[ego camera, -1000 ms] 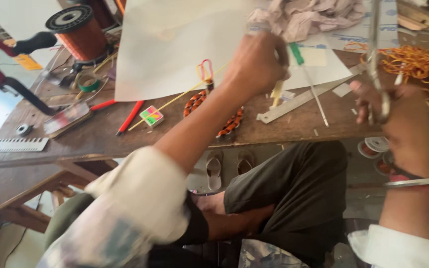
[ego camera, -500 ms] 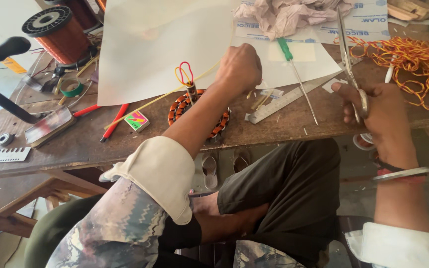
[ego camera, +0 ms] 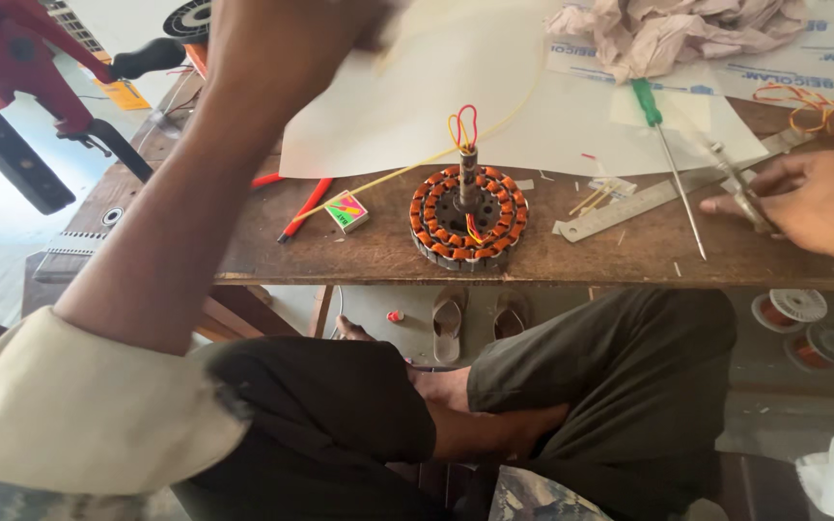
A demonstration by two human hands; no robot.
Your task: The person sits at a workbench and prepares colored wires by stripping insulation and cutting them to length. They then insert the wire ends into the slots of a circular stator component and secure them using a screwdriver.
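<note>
We sit at a worn wooden workbench (ego camera: 359, 253), a pale floor showing beneath its near edge, where a pair of sandals (ego camera: 475, 318) lies. A large cream sheet (ego camera: 456, 96) covers the far middle, with crumpled cloth (ego camera: 687, 29) beyond it. No boxes or trays appear, only two wire spools (ego camera: 793, 314) down on the floor at right. The round stator (ego camera: 468, 217), ringed with orange windings, lies flat near the bench's near edge, its shaft standing upright with red and yellow wire looped on top. A steel ruler (ego camera: 668, 193) runs diagonally to its right (a green-handled screwdriver (ego camera: 668, 145) crosses it). Our right hand (ego camera: 818, 203) is closed on small metal pliers (ego camera: 740, 188). Our left hand (ego camera: 378, 19) is raised, blurred; its grip we cannot tell.
</note>
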